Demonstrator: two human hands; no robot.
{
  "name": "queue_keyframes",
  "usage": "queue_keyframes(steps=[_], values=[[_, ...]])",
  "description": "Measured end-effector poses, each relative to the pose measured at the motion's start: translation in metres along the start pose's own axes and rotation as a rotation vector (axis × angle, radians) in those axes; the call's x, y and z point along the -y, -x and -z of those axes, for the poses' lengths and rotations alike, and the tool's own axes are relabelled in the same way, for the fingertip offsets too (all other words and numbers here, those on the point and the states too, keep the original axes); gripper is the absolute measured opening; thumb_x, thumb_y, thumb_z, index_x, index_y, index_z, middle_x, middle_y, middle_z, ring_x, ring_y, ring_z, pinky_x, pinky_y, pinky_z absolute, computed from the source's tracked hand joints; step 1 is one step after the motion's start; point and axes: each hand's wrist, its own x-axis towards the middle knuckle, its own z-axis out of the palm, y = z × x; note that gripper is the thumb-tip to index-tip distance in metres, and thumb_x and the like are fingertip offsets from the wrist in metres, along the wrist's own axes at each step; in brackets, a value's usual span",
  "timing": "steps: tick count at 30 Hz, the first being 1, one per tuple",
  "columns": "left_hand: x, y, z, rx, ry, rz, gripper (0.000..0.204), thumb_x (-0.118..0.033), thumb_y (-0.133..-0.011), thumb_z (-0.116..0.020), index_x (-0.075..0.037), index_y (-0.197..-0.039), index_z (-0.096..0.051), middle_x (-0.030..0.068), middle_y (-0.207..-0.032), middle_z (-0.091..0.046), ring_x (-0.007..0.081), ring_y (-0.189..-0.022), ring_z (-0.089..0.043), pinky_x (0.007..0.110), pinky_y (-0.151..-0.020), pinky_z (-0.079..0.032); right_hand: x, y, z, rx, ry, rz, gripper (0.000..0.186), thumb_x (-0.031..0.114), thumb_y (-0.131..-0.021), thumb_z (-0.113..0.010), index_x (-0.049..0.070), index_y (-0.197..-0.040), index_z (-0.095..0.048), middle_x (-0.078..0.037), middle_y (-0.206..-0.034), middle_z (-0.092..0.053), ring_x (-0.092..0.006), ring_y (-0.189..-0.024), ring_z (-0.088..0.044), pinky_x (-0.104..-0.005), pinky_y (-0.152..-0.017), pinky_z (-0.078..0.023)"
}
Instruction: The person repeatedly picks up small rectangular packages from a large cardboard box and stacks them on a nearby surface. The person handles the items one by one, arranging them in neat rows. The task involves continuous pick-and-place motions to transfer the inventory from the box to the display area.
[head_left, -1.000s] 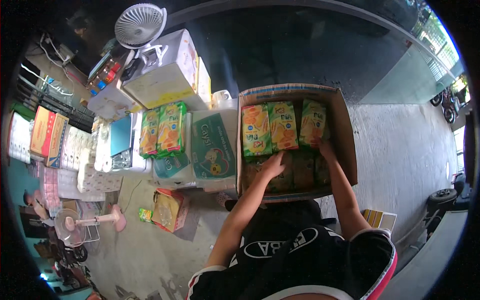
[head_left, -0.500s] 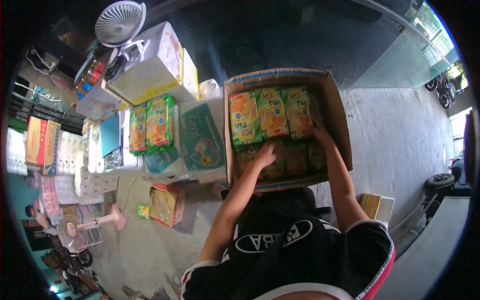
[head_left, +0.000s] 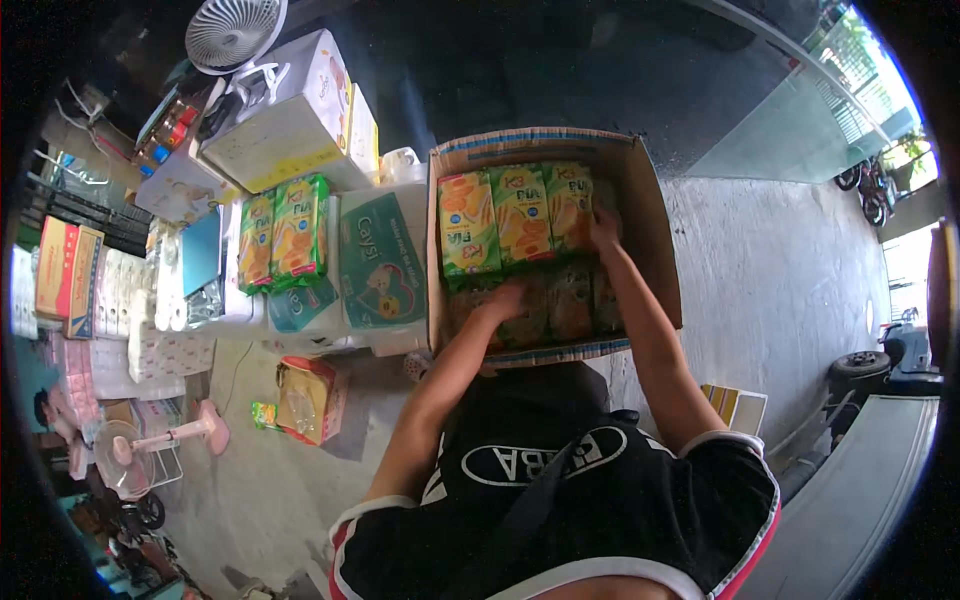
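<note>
A cardboard box (head_left: 655,175) holds three green-and-orange biscuit packs (head_left: 523,210) in its upper row, with more shaded packs (head_left: 570,310) lower down. My right hand (head_left: 606,228) grips the right-hand pack (head_left: 570,190) at its right edge. Inside the near half of the box, my left hand (head_left: 502,302) reaches among the shaded packs, its fingertips blurred and hard to make out. Two similar packs (head_left: 300,225) lie left of the box on wrapped teal-and-white bundles (head_left: 380,275).
A white clip fan (head_left: 235,30) tops white boxes (head_left: 270,140). Leftward are tissue stacks (head_left: 150,340), a pink fan (head_left: 190,432), an open carton (head_left: 305,400) and, at the edge, another person (head_left: 55,415). Right stand motorbikes (head_left: 875,200), a glass panel (head_left: 750,130) and a metal counter (head_left: 850,500).
The right-hand pack has slid left against the middle one, with my right hand at its edge. My left hand has dropped deeper among the lower packs. The whole view has shifted slightly.
</note>
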Motion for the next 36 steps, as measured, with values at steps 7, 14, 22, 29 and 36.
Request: queue_keyframes(steps=[7, 14, 22, 29, 36], values=[[0.034, 0.021, 0.025, -0.507, 0.218, -0.140, 0.024, -0.018, -0.084, -0.051, -0.003, -0.102, -0.056, 0.0159, -0.091, -0.060, 0.0318, -0.084, -0.058, 0.039, -0.068, -0.045, 0.211, 0.072, 0.044, -0.212, -0.049, 0.086, 0.049, 0.000, -0.075, -0.057, 0.005, -0.122, -0.043, -0.020, -0.098, -0.053, -0.0347, -0.097, -0.049, -0.0375, -0.081, -0.041], [0.020, 0.042, 0.061, -1.471, 0.322, -0.377, 0.029, 0.004, -0.084, -0.041, 0.002, -0.112, -0.035, 0.0209, -0.133, -0.021, 0.0311, -0.114, -0.043, 0.036, -0.092, -0.041, 0.301, 0.136, 0.035, 0.808, -0.608, -0.390, 0.039, 0.033, -0.088, -0.039, 0.003, -0.111, -0.050, -0.009, -0.110, -0.051, -0.0184, -0.100, -0.046, -0.0337, -0.084, -0.038], [0.034, 0.083, 0.089, -1.249, 0.757, -0.251, 0.038, -0.014, -0.086, -0.051, -0.004, -0.120, -0.036, 0.0155, -0.134, -0.025, 0.0269, -0.119, -0.038, 0.035, -0.096, -0.034, 0.327, 0.157, 0.009, 0.977, -0.454, 0.365, 0.053, 0.015, -0.077, -0.060, 0.002, -0.120, -0.033, -0.022, -0.092, -0.054, -0.0396, -0.081, -0.054, -0.0421, -0.066, -0.045], [0.121, 0.187, 0.202, -1.643, 0.574, -0.339, 0.010, 0.000, -0.084, -0.047, -0.002, -0.093, -0.051, 0.0092, -0.103, -0.055, 0.0179, -0.096, -0.053, 0.030, -0.084, -0.041, 0.389, 0.148, -0.019, 0.521, -0.010, 0.428, 0.015, 0.008, -0.077, -0.058, 0.001, -0.091, -0.054, -0.014, -0.069, -0.049, -0.0266, -0.063, -0.056, -0.0374, -0.056, -0.043], [0.226, 0.227, 0.210, -1.331, -0.132, 0.173, 0.047, -0.021, -0.076, -0.060, -0.003, -0.116, -0.043, 0.0197, -0.119, -0.044, 0.0357, -0.113, -0.039, 0.044, -0.094, -0.031, 0.375, 0.155, -0.048, 0.584, 0.020, 0.233, 0.031, 0.010, -0.068, -0.061, 0.005, -0.098, -0.053, -0.018, -0.078, -0.060, -0.0382, -0.070, -0.057, -0.0426, -0.060, -0.046]])
